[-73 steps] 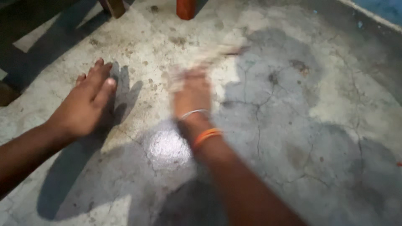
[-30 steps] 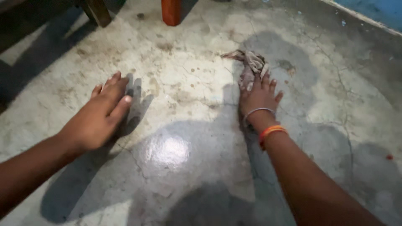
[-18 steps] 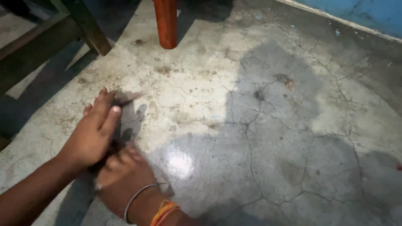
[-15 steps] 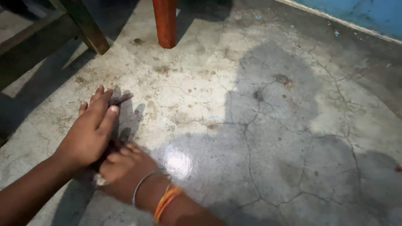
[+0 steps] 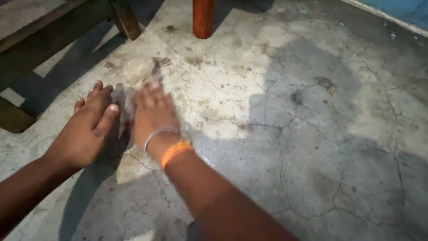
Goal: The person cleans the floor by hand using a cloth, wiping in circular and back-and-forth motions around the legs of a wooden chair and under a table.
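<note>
You have only one view, from the camera on your head. It looks down and a little forward at the cracked concrete floor [image 5: 285, 134], from quite near. Your left hand [image 5: 87, 129] and right hand [image 5: 154, 114] enter from the bottom edge. At the top edge it reaches an orange furniture leg [image 5: 203, 18] and a dark wooden frame [image 5: 53, 31].

Cracked, stained concrete floor [image 5: 285, 134], partly wet and dark. A rag [image 5: 139, 71] lies on it up left. An orange leg [image 5: 203, 18] and wooden leg [image 5: 127, 20] stand on it.
</note>
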